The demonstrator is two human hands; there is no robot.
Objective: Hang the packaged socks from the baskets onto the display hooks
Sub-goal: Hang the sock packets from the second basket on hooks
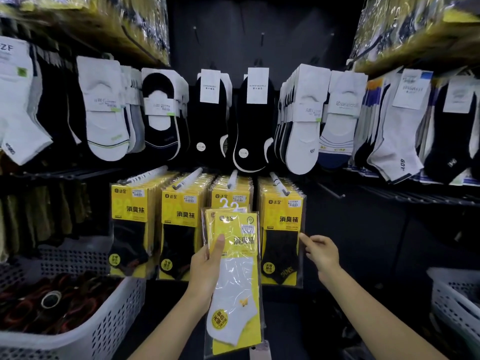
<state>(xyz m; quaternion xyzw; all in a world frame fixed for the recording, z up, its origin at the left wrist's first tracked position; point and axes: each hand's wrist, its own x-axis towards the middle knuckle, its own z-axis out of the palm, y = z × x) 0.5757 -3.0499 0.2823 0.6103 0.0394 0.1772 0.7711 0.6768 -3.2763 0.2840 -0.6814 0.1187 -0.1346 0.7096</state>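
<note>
Close in at six o'clock: grips a yellow pack of white socks upright with the left hand, thumb flat across the front, fingers behind. Looks like a second pack tucked behind it, going by two white hanger loops at the top; cannot say for certain. Holds the right hand out at four o'clock, gripping nothing, fingers loosely extended, forefinger just beside the front pack of black socks on the rightmost row.

Judged as the carry to the hook, with the hanging not yet done. Calls next for lifting the pack until its loop clears the tip of the hook at the pack's twelve o'clock, then sliding it back against the packs there. Probably needs the neighbouring row steadied by the free hand.

Around, by size:
- display wall hung with socks from nine to three o'clock
- white perforated basket at eight o'clock, dark bundled goods inside
- second basket at four o'clock
- four crowded rows of yellow packs across the middle
- one bare hook at three o'clock

Standing in the way: tight spacing between rows, leaving little room for the loop.
</note>
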